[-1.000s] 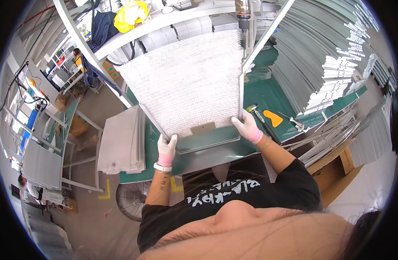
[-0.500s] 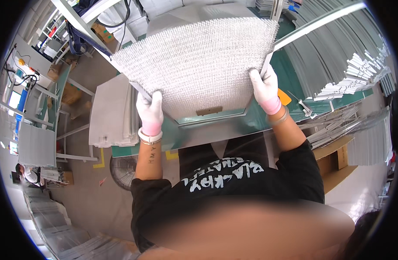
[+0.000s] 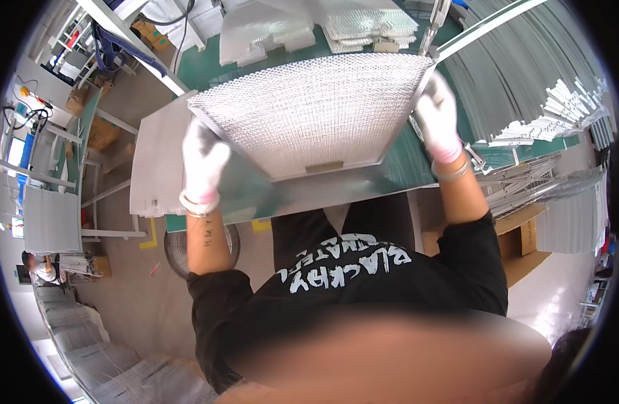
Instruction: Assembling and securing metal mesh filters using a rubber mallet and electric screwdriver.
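the green worktop [image 3: 407, 160] spread across mid-frame; over it, at centre, the silver mesh panel [image 3: 316, 114] was between your hands, its wider visible span running left to right. your left hand [image 3: 205, 161] had its grip clasped on the left edge, your right hand [image 3: 439, 118] on the right, neither clearly nearer. a small dull tab [image 3: 324, 166] marked its lower edge.

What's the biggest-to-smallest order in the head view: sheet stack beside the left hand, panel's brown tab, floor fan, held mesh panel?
1. Mesh panel
2. Sheet stack
3. Floor fan, partly hidden
4. Brown tab
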The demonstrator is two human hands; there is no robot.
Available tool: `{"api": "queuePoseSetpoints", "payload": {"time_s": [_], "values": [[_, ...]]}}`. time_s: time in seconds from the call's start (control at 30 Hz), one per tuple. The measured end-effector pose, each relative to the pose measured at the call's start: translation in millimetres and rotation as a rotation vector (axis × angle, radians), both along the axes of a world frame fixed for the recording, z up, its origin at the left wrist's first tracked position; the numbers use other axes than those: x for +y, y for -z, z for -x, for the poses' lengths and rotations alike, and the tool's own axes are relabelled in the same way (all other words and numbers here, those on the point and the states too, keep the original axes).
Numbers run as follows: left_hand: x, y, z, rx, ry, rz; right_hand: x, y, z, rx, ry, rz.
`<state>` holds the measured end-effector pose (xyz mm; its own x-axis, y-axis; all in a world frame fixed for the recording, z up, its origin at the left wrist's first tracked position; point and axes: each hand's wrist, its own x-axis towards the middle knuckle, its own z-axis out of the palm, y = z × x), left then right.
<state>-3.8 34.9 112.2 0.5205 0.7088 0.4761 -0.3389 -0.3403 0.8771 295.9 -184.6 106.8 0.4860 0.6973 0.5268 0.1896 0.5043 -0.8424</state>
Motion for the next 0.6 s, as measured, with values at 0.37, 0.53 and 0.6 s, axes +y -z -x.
{"api": "queuePoseSetpoints", "payload": {"time_s": [0.37, 0.53, 0.6], "values": [[-17.4, 17.7, 12.0, -0.247, 0.627, -0.409, -23.6, -10.1, 28.6, -0.195, -0.099, -0.252], [-30.3, 84.9, 25.1, 0.579, 0.600, -0.630, -73.8, -2.1, 43.6, -0.451, -0.353, -0.214], [-16.6, 95.4, 12.3, 0.659, 0.632, -0.718, -83.2, 0.3, 48.2, -0.515, -0.305, -0.240]]}}
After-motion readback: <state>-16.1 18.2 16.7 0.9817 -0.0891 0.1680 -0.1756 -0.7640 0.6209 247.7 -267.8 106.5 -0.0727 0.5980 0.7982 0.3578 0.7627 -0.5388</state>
